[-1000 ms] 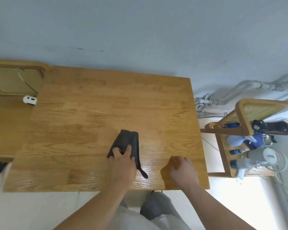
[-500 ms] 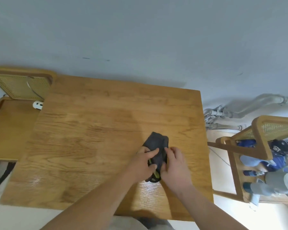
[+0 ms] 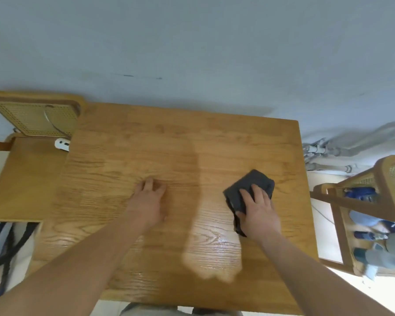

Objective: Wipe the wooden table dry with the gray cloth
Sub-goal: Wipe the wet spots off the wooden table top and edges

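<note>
The fingers of the right hand (image 3: pixel 258 210) are spread and pressed flat on the gray cloth (image 3: pixel 249 190), pinning it to the wooden table (image 3: pixel 146 144) rather than gripping it; the thumb lies along the cloth's near-left edge. The cloth sits bunched on the right part of the tabletop, just inside the right edge. The left hand (image 3: pixel 148 201) rests palm down near the centre, fingers together and extended, holding nothing. A glossy, wet-looking patch (image 3: pixel 214 254) lies near the front edge, just nearward of the cloth. In my judgement the stroke should carry the cloth through that sheen with even palm pressure, overlapping passes, cloth kept flat so a fresh face meets the water. Both forearms reach forward from the near edge, the right wrist low and angled slightly inward, the left arm bracing the body.
</note>
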The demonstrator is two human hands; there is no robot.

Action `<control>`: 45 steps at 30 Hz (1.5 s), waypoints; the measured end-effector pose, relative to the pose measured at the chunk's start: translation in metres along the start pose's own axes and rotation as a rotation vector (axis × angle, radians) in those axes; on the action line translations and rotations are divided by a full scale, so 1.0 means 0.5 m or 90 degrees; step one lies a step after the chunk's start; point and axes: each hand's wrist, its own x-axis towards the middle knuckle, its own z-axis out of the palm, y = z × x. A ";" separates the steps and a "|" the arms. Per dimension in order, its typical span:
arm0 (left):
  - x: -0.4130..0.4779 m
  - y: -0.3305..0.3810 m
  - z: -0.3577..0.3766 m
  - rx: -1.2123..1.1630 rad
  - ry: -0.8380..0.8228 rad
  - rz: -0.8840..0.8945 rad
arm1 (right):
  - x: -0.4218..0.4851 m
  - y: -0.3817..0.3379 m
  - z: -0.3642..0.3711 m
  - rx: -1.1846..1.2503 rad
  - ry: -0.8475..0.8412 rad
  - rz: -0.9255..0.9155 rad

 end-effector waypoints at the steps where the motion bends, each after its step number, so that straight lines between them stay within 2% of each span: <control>1: 0.001 -0.006 0.002 0.001 -0.003 0.011 | 0.010 -0.011 0.000 0.013 0.010 0.057; 4: 0.006 -0.018 0.008 0.032 0.004 0.038 | 0.006 -0.074 0.017 0.009 0.054 0.171; 7: 0.012 -0.022 -0.002 0.048 -0.008 0.050 | -0.041 -0.166 0.067 0.007 0.072 0.183; 11: 0.018 -0.033 -0.004 0.080 -0.011 0.084 | -0.136 -0.263 0.147 -0.005 0.095 -0.010; 14: 0.016 -0.048 -0.016 0.103 -0.015 0.120 | -0.134 -0.222 0.140 -0.038 0.049 -0.153; 16: 0.024 -0.052 -0.043 0.134 -0.014 0.138 | -0.100 -0.167 0.109 -0.090 0.042 -0.176; 18: 0.040 -0.055 -0.077 0.158 -0.005 0.155 | -0.057 -0.122 0.072 -0.084 0.062 -0.053; 21: 0.061 -0.064 -0.114 0.146 0.015 0.176 | -0.002 -0.107 0.029 0.080 0.079 0.274; 22: 0.069 -0.069 -0.121 0.136 0.029 0.181 | 0.012 -0.119 0.026 0.127 0.078 0.350; 24: 0.089 -0.080 -0.128 0.120 0.041 0.183 | 0.025 -0.166 0.031 0.110 0.082 0.397; 26: 0.110 -0.092 -0.131 0.122 0.029 0.163 | 0.010 -0.220 0.066 0.048 0.132 0.311; 29: 0.142 -0.098 -0.132 0.131 0.017 0.116 | -0.034 -0.250 0.114 0.002 0.203 0.066; 31: 0.159 -0.098 -0.135 0.134 0.003 0.094 | -0.021 -0.209 0.107 -0.014 0.193 -0.077; 33: 0.169 -0.097 -0.138 0.113 -0.013 0.089 | 0.022 -0.155 0.073 -0.060 0.173 -0.148; 35: 0.174 -0.098 -0.137 0.089 -0.027 0.087 | 0.085 -0.119 0.030 -0.073 0.157 -0.100; 40: 0.176 -0.091 -0.134 0.063 -0.039 0.069 | 0.246 -0.176 -0.052 0.116 0.122 0.272; 42: 0.178 -0.089 -0.136 0.058 -0.052 0.060 | 0.257 -0.234 -0.042 0.066 0.131 0.236; 45: 0.186 -0.085 -0.135 0.061 -0.071 0.049 | 0.221 -0.255 -0.006 0.000 0.196 -0.076</control>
